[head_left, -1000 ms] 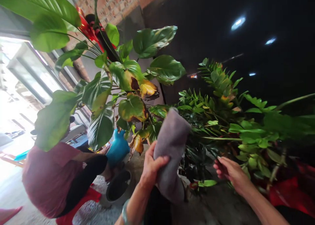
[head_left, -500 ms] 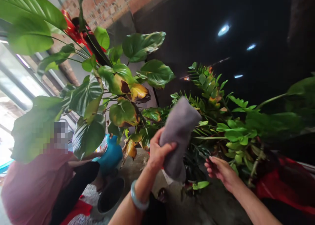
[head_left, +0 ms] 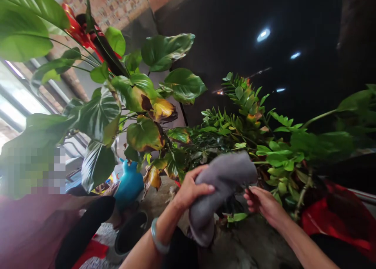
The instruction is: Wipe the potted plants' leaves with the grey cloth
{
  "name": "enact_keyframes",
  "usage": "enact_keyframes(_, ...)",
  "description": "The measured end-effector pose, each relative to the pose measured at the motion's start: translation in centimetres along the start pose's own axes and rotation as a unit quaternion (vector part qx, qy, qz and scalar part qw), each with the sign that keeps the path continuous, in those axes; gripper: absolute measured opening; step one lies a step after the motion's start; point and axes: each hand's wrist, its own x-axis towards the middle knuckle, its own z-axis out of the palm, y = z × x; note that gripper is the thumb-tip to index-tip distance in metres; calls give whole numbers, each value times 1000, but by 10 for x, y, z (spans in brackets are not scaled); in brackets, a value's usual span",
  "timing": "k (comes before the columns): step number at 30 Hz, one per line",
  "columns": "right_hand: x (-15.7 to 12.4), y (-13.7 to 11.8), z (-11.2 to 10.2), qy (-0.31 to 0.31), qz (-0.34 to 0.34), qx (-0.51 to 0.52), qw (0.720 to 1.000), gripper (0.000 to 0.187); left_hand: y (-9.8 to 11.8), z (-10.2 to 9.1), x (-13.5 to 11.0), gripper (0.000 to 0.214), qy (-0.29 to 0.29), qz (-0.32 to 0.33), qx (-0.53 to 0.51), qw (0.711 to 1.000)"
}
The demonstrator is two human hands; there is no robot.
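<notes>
My left hand (head_left: 189, 188) is closed round the middle of a grey cloth (head_left: 220, 184), which droops over it at both ends. A pale green bangle (head_left: 155, 237) sits on that wrist. My right hand (head_left: 261, 202) is just right of the cloth's upper end, fingers curled at the leaves of a small-leaved green plant (head_left: 258, 143); whether it pinches a leaf I cannot make out. Left of the hands stands a big-leaved plant (head_left: 129, 104) with several yellowed, brown-edged leaves.
A person in a red top and black trousers (head_left: 44, 226) crouches at the lower left. A blue watering vessel (head_left: 127, 184) and a dark round pot (head_left: 131, 231) stand beside them. Red wrapping (head_left: 331, 222) covers a pot at right. Brick wall and dark wall behind.
My left hand has lowered the cloth from upright to a flatter tilt, bringing its upper end down against my right hand. The view has shifted slightly to the right.
</notes>
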Motion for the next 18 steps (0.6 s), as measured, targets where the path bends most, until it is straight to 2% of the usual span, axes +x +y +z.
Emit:
enact_keyframes(2, -1, -2, 4, -1, 10, 4, 1000, 10, 13, -3, 16, 52, 73, 55, -63, 994)
enact_keyframes(4, -2, -3, 8, -1, 11, 8, 1000, 10, 8, 0, 28, 48, 116, 77, -101, 985)
enact_keyframes(5, -2, -3, 10, 1, 11, 4, 1000, 10, -1, 4, 30, 47, 118, 66, -104, 985)
enact_keyframes(7, -3, -2, 12, 17, 16, -10, 1000, 8, -25, 13, 24, 46, 75, 6, -61, 995)
enact_keyframes(9, -5, -1, 11, 36, 23, -25, 999, 10, -45, 17, 9, 44, -12, -72, 24, 997)
enact_keyframes(11, -7, -2, 9, 34, 22, -30, 999, 13, -50, 13, -4, 45, -89, -115, 80, 986)
enact_keyframes(12, -9, -3, 7, 26, 21, -30, 999, 14, -46, 9, -8, 46, -104, -114, 79, 985)
enact_keyframes(14, -11, -6, 6, 13, 25, -31, 999, 12, -26, -1, -4, 50, -79, -69, 23, 994)
enact_keyframes(16, -11, -9, 7, 9, 29, -32, 999, 12, -2, -8, 11, 51, -6, 16, -56, 998)
enact_keyframes(18, -10, -9, 9, 10, 28, -29, 999, 12, 13, -8, 31, 47, 68, 85, -113, 988)
